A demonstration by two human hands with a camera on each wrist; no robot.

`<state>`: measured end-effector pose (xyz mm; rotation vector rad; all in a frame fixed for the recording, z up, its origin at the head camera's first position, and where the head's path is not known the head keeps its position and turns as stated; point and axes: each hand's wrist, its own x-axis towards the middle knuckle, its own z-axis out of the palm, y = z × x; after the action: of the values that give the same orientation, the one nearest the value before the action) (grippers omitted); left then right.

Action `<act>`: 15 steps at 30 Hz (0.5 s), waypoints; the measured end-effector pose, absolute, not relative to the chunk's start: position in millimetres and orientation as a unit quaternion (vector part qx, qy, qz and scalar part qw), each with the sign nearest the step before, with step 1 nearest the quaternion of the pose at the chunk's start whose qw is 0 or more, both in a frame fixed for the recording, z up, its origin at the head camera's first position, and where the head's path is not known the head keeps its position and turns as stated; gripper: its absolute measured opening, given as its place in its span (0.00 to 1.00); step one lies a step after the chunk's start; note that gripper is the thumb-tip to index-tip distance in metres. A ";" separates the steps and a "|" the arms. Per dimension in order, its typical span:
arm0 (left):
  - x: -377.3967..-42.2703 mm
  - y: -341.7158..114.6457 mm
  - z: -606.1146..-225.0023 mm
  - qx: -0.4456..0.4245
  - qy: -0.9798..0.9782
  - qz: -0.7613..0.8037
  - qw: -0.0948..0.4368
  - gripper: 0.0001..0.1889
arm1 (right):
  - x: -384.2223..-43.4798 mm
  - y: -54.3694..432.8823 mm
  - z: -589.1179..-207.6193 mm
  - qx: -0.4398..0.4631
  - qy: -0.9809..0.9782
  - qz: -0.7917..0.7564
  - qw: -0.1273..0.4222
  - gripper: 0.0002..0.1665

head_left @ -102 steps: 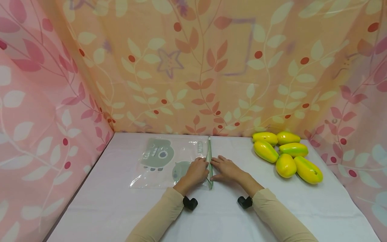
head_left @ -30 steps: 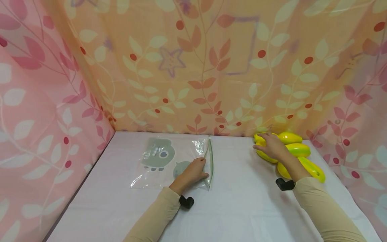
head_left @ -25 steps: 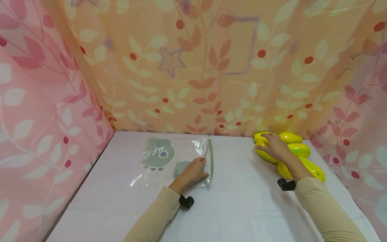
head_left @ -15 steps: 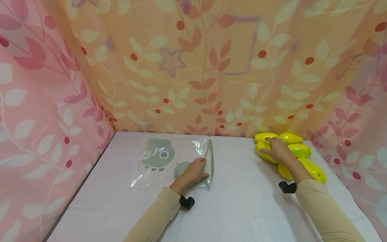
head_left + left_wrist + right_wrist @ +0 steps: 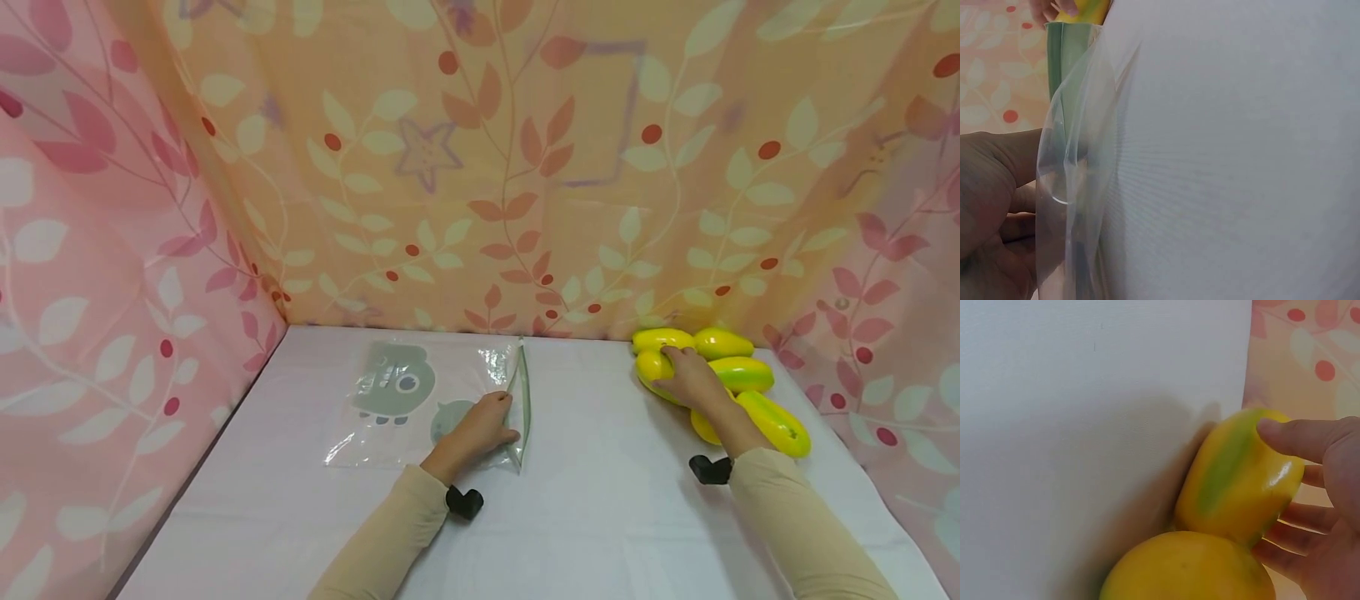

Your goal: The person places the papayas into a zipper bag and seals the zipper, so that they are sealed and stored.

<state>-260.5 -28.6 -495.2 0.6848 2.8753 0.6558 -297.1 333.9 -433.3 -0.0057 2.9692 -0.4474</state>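
Observation:
A clear plastic zip bag (image 5: 465,367) with grey-green cartoon prints lies flat, its green-edged mouth (image 5: 525,400) facing right and parted. At that mouth my left hand (image 5: 480,427) holds the film; in the left wrist view the plastic (image 5: 1075,187) bulges over the fingers, partly hiding their grip. My right hand (image 5: 693,379) grips a yellow papaya with a green streak (image 5: 1235,478), at the left of the papaya group. The thumb lies on one side and the fingers (image 5: 1304,515) wrap the other. This papaya touches another papaya (image 5: 1188,569) in the right wrist view.
Several more yellow-green papayas (image 5: 776,423) sit around the right hand, close together, at the back right of the white-covered table (image 5: 585,517). A patterned curtain (image 5: 510,167) stands behind the table, with pink cloth (image 5: 82,333) along the sides.
My right hand has left the bag's mouth, reached right to the papayas and lowered onto one, its fingers now around it. The left hand stays at the bag, whose mouth has parted wider.

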 end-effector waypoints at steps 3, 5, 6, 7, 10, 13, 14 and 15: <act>-259.8 -28.9 -494.3 0.225 0.949 0.215 0.056 0.35 | -297.6 333.1 -436.0 -0.006 0.987 -0.147 0.059 0.45; -259.5 -29.2 -493.2 0.225 0.949 0.215 0.058 0.35 | -298.0 332.2 -437.5 -0.007 0.988 -0.147 0.054 0.46; -259.3 -29.5 -492.5 0.226 0.949 0.214 0.058 0.35 | -298.4 331.9 -438.0 -0.007 0.988 -0.147 0.051 0.46; -258.9 -29.4 -492.1 0.227 0.949 0.214 0.056 0.34 | -298.3 331.6 -438.9 -0.009 0.988 -0.145 0.048 0.46; -258.5 -29.6 -491.5 0.229 0.948 0.215 0.050 0.34 | -299.4 331.3 -441.5 -0.012 0.989 -0.140 0.037 0.47; -258.5 -29.8 -491.1 0.229 0.947 0.217 0.052 0.35 | -299.5 330.2 -443.4 -0.009 0.991 -0.131 0.032 0.48; -258.4 -29.7 -491.4 0.228 0.947 0.218 0.056 0.35 | -299.3 330.0 -444.3 -0.007 0.991 -0.128 0.032 0.48; -258.4 -29.6 -491.7 0.228 0.948 0.216 0.058 0.35 | -298.4 329.4 -444.9 -0.008 0.992 -0.123 0.032 0.48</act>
<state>-258.4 -29.6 -491.7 0.6900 2.8713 0.6543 -298.4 329.4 -444.9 -0.0239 3.0541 -0.3792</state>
